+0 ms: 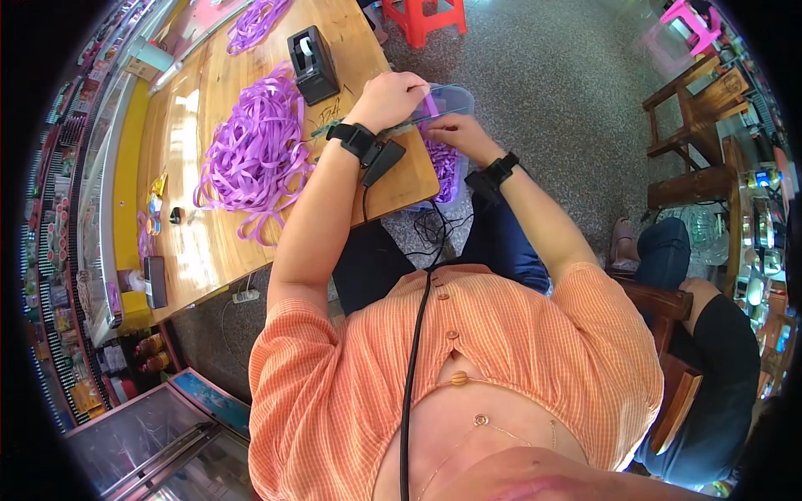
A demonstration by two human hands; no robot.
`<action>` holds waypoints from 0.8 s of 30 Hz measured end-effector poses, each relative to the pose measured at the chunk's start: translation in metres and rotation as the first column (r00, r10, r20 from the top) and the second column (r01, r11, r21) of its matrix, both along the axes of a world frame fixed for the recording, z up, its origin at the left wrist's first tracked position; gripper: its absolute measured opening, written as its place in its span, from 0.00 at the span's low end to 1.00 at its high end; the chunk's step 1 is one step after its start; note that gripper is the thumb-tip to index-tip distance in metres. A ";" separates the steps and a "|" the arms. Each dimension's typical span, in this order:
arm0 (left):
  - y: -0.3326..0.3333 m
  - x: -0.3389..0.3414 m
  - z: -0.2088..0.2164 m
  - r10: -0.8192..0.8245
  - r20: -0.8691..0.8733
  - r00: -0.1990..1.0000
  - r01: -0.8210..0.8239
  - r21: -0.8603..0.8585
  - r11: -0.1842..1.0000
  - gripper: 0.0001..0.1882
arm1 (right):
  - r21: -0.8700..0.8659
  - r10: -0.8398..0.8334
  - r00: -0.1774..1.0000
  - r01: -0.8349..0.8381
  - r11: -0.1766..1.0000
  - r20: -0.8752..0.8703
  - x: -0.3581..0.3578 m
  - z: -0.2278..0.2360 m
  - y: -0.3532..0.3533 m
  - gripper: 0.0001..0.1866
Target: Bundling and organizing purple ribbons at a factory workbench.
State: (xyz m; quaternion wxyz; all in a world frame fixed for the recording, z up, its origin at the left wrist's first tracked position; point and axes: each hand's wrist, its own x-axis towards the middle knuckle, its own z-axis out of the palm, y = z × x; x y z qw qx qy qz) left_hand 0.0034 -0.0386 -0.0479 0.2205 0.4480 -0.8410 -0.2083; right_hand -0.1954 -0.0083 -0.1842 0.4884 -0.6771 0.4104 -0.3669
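Note:
At the right corner of the wooden table, my left hand (pixel 391 98) is closed, its fingertips pinching the upper end of a short purple ribbon (pixel 430 104). Just below and to the right, my right hand (pixel 464 137) is closed with its fingertips at the ribbon's lower part. Thin green strips (pixel 451 112) cross by both hands, and more run under my left wrist. Beneath the hands a clear plastic bin (pixel 464 98) holds many purple ribbon pieces (pixel 443 171). A large tangled heap of purple ribbon (pixel 257 150) lies left of my left forearm.
On the wooden table (pixel 351 37) stand a black tape dispenser (pixel 312 67) and another purple ribbon bundle (pixel 255 25). Black cable (pixel 430 230) hangs by my knees. A red stool (pixel 424 18) and a wooden chair (pixel 693 108) stand beyond. Another person's knee (pixel 666 244) is at the right.

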 end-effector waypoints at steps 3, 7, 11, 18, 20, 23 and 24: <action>0.001 0.005 -0.003 0.014 -0.001 1.000 -0.014 0.001 1.000 0.15 | 0.089 -0.007 0.999 0.003 0.996 0.047 0.008 -0.006 0.019 0.10; 0.001 0.009 -0.005 0.036 0.023 0.999 -0.037 0.025 0.999 0.16 | 0.259 -0.075 0.977 0.021 0.966 0.200 0.010 -0.001 0.031 0.08; -0.001 0.004 -0.006 0.039 0.017 0.999 -0.039 0.044 0.998 0.16 | 0.207 -0.209 0.943 0.157 0.966 0.260 0.014 0.000 0.019 0.08; 0.002 0.001 -0.002 0.034 -0.005 0.999 -0.034 0.027 0.999 0.15 | 0.074 -0.102 0.988 0.094 0.993 0.118 0.022 -0.005 0.014 0.09; 0.001 0.000 -0.002 0.030 -0.006 1.000 -0.030 0.023 0.999 0.15 | 0.123 -0.142 0.985 0.130 0.984 0.095 0.021 -0.012 0.027 0.09; 0.004 0.004 0.000 0.043 -0.001 0.999 -0.043 0.024 0.999 0.15 | 0.156 -0.038 0.993 0.019 0.988 0.115 0.005 -0.011 0.052 0.09; 0.005 0.005 -0.001 0.044 0.002 0.999 -0.044 0.028 0.999 0.15 | 0.158 -0.033 0.993 0.015 0.987 0.114 -0.001 -0.006 0.064 0.09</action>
